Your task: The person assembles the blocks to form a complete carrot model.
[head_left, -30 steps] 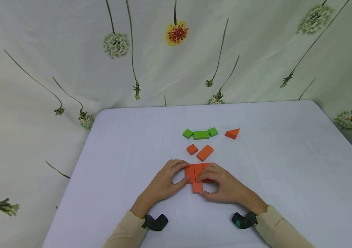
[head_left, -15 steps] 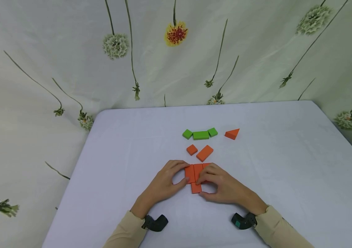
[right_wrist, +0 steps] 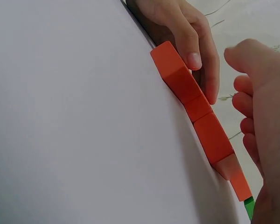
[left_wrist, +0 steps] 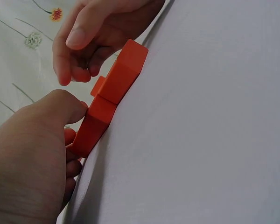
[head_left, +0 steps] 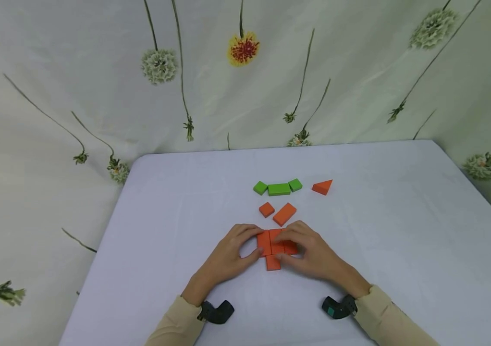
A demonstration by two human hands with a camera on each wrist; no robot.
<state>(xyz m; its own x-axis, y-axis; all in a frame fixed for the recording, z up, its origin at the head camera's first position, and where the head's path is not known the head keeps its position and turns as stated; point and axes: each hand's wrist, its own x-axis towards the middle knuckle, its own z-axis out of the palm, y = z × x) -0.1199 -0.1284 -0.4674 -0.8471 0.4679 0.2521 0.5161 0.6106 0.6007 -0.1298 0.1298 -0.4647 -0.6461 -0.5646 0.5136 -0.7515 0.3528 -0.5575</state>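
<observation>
Three upright-lying orange rectangular blocks form a row in the head view: a left block [head_left: 264, 240], a middle block [head_left: 275, 235] and a right block [head_left: 290, 247]. A small orange square block [head_left: 273, 263] lies against the near side of this row. My left hand [head_left: 228, 254] holds the left block, thumb at its near end and fingers at its far end. Over the middle and right blocks hovers my right hand [head_left: 314, 257], its fingers loosely bent. In the right wrist view a gap shows between my right fingers [right_wrist: 243, 101] and the blocks.
Behind the row lie an orange cube [head_left: 266, 209] and an orange oblong block [head_left: 285, 214]. Farther back are a green oblong block [head_left: 278, 190] between two small green blocks [head_left: 260, 188], and an orange triangular block [head_left: 322, 187]. A white cloth covers the table [head_left: 176, 206].
The small square block has shifted slightly left. My right hand has let go of it and lifted, uncovering more of the right block. My left hand keeps its hold.
</observation>
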